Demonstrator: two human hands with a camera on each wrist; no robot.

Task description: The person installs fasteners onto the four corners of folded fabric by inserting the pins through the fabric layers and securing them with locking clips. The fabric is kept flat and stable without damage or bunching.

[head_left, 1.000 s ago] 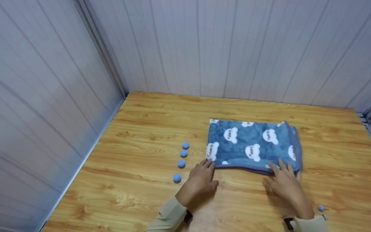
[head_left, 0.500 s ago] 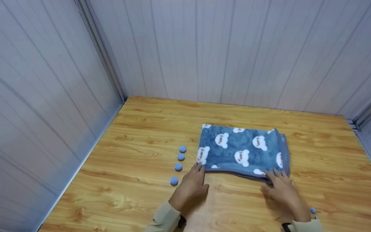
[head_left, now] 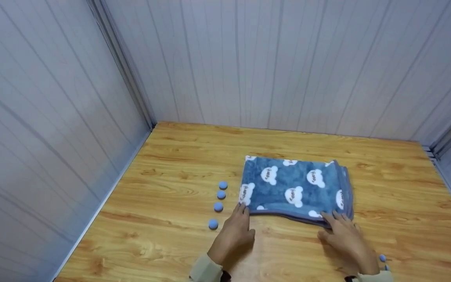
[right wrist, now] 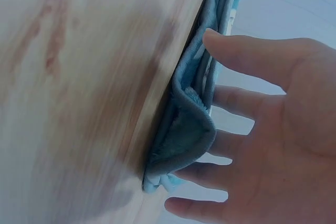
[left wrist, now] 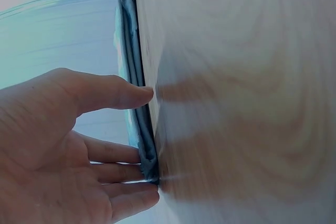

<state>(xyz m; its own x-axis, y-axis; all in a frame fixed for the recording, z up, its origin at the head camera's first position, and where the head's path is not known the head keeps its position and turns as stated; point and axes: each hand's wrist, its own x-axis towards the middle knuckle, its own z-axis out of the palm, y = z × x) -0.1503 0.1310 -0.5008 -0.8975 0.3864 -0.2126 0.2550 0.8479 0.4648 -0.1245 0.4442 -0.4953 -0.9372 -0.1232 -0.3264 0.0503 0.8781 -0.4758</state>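
Note:
A folded blue fleece blanket (head_left: pixel 278 184) with white bear-head patches lies flat on the wooden table. At its near left corner my left hand (head_left: pixel 233 232) touches the edge with straight fingers. The left wrist view shows this thumb (left wrist: pixel 118 93) extended alongside the stacked layers. My right hand (head_left: pixel 345 237) rests its spread fingertips on the near right corner. Seen from the right wrist, a loose fold of the bound edge (right wrist: pixel 189 129) bulges open beneath that hand, and the thumb (right wrist: pixel 247 53) touches the layers higher up. Neither hand grips the cloth.
Several small blue balls (head_left: pixel 218 206) stand in a row left of the blanket. More small blue pieces (head_left: pixel 382 258) lie by the right wrist, partly hidden by the sleeve. Pale panel walls (head_left: pixel 268 66) bound the table (head_left: pixel 163 164) at the back and sides.
The head view has shifted a little. Together with both hands, the blanket has slid slightly left, closer to the row of balls. The right fingers now uncover a white patch near the edge.

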